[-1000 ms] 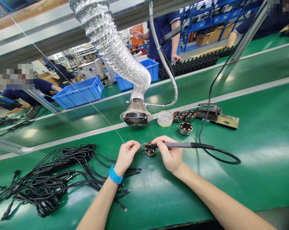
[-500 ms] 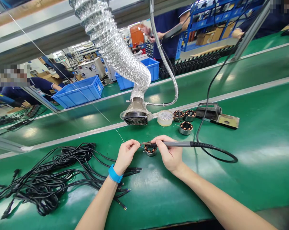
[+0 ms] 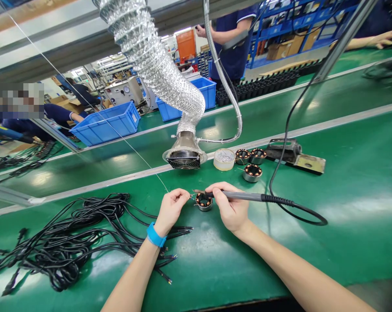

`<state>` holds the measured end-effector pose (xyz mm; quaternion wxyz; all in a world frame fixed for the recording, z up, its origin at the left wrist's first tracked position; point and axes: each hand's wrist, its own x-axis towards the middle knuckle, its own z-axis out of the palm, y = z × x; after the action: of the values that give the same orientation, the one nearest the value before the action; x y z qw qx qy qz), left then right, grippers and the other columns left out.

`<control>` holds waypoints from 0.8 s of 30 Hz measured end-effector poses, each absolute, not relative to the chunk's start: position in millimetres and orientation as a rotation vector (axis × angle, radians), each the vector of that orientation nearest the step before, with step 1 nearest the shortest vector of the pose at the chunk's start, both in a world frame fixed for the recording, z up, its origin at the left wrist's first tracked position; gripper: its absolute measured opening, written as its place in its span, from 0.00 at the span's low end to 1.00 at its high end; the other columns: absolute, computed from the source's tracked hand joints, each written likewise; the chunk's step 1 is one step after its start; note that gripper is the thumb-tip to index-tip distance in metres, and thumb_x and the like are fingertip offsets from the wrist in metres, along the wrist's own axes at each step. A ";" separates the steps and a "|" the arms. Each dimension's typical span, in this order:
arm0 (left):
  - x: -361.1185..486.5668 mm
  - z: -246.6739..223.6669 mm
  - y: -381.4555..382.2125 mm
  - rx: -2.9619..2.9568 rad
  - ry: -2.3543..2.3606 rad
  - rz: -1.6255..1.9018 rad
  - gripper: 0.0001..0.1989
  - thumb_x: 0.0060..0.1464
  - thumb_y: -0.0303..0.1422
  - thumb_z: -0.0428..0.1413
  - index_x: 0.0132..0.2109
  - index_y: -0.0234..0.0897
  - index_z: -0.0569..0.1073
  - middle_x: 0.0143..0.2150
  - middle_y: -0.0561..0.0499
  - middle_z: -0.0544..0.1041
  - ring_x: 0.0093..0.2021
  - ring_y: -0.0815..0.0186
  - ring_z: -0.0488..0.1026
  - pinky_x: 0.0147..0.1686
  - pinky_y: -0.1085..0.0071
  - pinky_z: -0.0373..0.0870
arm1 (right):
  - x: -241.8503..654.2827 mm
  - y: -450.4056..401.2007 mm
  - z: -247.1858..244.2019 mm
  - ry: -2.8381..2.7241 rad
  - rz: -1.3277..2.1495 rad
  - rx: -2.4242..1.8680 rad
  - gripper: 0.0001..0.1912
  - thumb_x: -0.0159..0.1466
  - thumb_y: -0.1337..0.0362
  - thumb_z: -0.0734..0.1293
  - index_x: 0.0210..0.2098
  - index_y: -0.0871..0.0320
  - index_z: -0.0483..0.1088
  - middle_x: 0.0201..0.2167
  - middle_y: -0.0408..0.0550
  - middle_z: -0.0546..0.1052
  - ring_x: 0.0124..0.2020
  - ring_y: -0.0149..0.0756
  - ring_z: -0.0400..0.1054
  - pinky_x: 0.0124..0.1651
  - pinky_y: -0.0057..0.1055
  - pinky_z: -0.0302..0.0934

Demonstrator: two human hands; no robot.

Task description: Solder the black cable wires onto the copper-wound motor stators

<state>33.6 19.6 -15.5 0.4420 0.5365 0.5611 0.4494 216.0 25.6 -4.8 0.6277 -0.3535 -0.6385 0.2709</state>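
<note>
My right hand [image 3: 227, 207] is closed around the grey handle of a soldering iron [image 3: 243, 196], held like a pen. Its tip points left, just above a stator [image 3: 204, 202] with copper windings that sits on the green bench. My left hand [image 3: 174, 208], a blue band at its wrist, pinches a thin solder wire [image 3: 144, 161] running down from the upper left. Between the left fingertips and the stator a fine wire end shows; whether it is solder or a lead is too small to tell. Iron tip and left fingertips are slightly apart.
Black cables [image 3: 72, 238] lie heaped at left, stripped ends towards me. Behind the stator hang a fume extractor hood [image 3: 184, 149] and its foil duct. Further right are a round tub [image 3: 224, 159], more stators [image 3: 252, 172] and an iron stand [image 3: 293, 155]. Co-workers are across the line.
The soldering iron's tip has lifted a little away from the wire end by my left fingers. My left hand is nearly still. Across the line, co-workers' arms have moved.
</note>
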 end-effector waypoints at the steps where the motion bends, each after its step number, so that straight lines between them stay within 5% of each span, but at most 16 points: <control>1: 33.6 -15.3 19.7 1.331 1.395 1.113 0.11 0.54 0.37 0.59 0.31 0.33 0.76 0.22 0.57 0.64 0.21 0.74 0.52 0.22 0.75 0.50 | 216.1 25.6 -4.9 -1.467 0.620 -0.811 0.11 0.67 0.66 0.61 0.32 0.57 0.74 0.26 0.43 0.78 0.27 0.32 0.72 0.31 0.28 0.66; 12: 32.6 -13.7 18.9 1.364 1.379 1.106 0.11 0.55 0.37 0.59 0.31 0.33 0.76 0.24 0.55 0.69 0.22 0.73 0.57 0.23 0.75 0.55 | 210.7 27.5 -2.5 -1.695 0.539 -0.797 0.09 0.68 0.69 0.62 0.42 0.56 0.74 0.36 0.46 0.79 0.36 0.32 0.74 0.42 0.28 0.67; 24: 34.4 -5.1 9.2 1.547 1.345 1.093 0.11 0.58 0.38 0.56 0.32 0.34 0.74 0.29 0.52 0.72 0.30 0.67 0.66 0.33 0.72 0.63 | 200.8 40.3 -29.3 -1.999 0.537 -0.652 0.25 0.68 0.73 0.59 0.62 0.50 0.61 0.45 0.48 0.68 0.44 0.33 0.69 0.49 0.32 0.68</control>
<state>34.4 9.2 -5.1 0.3980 0.6111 0.5310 0.4315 200.8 40.3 -29.3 0.4668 -0.2658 -0.8145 0.2190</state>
